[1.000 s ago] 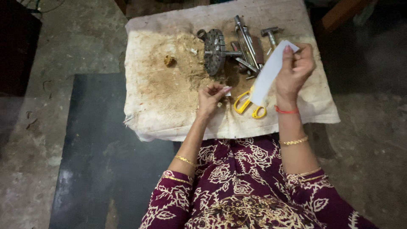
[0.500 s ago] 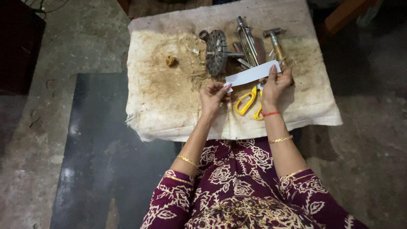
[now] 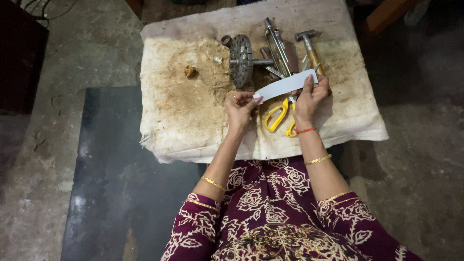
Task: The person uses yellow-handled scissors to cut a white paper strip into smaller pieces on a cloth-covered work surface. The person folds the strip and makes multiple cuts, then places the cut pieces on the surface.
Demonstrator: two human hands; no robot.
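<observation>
A stained cloth [image 3: 193,116] covers the low work surface on a concrete floor. Left hand [image 3: 240,107] and right hand [image 3: 309,95] each pinch an end of a white paper strip [image 3: 286,85] (held taut, slanting) above yellow-handled scissors [image 3: 279,115]; beyond lie a toothed metal wheel [image 3: 240,59] and a hammer [image 3: 310,48].

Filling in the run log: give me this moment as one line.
left hand: pinches strip end | right hand: holds other end | strip: level, over scissors | cloth: hammer, toothed disc

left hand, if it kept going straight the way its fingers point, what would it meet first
Probably the toothed metal wheel: the left hand pinches the white strip and points up-table toward it, though depth is unclear.
</observation>
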